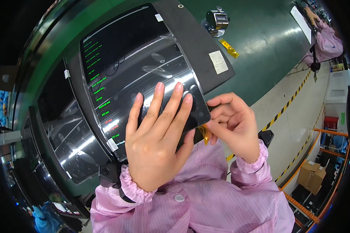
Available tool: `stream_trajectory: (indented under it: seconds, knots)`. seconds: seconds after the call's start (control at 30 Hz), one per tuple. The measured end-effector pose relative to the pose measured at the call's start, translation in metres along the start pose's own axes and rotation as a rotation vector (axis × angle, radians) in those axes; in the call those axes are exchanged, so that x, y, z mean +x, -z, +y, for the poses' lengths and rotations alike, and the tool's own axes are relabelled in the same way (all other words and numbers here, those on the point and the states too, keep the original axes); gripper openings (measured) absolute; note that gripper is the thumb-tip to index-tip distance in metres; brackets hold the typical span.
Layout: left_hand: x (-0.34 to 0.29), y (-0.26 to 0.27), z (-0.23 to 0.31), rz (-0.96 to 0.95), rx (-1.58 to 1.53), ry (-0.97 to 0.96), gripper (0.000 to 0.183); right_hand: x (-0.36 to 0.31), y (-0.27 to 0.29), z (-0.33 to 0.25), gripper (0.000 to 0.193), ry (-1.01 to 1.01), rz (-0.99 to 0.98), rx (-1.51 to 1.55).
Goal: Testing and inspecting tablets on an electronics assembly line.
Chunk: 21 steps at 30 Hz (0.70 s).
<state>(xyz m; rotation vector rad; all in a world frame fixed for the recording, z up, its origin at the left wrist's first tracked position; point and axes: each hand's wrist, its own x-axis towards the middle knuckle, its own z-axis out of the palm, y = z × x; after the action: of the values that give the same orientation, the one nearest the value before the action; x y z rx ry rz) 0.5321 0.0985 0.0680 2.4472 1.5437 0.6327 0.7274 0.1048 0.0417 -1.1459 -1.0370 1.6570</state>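
A tablet (132, 58) with a black screen and a column of green and red text lies before me, its near edge towards my body. My left hand (155, 143) rests flat on the lower part of its screen, fingers spread. At the tablet's near right corner, my right hand (235, 124) is closed, with thumb and fingers pinched at a strip of yellow tape (205, 135). The tape hangs from the tablet's edge beside my thumb; its upper end is hidden. Small white tabs stick to the tablet's sides, and clear film with bubbles covers the screen.
Under the tablet is a dark mat (182, 23) on a green table (260, 23). A metal tally counter (217, 19), another yellow strip (228, 48) and a pale label (218, 62) lie right. More tablets (72, 128) stand left. Another person (326, 42) works at far right.
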Motion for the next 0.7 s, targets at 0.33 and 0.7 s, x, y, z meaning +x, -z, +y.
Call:
stream_trajectory:
  seconds: [0.33,0.7]
  knots:
    - [-0.001,-0.006,0.002,0.057,0.048,-0.009,0.060,-0.004,0.000,0.010,0.053,0.095,-0.020,-0.068]
    - [-0.001,-0.009,0.001,0.070,0.053,-0.036,0.058,-0.004,-0.002,0.022,0.045,0.230,0.069,-0.187]
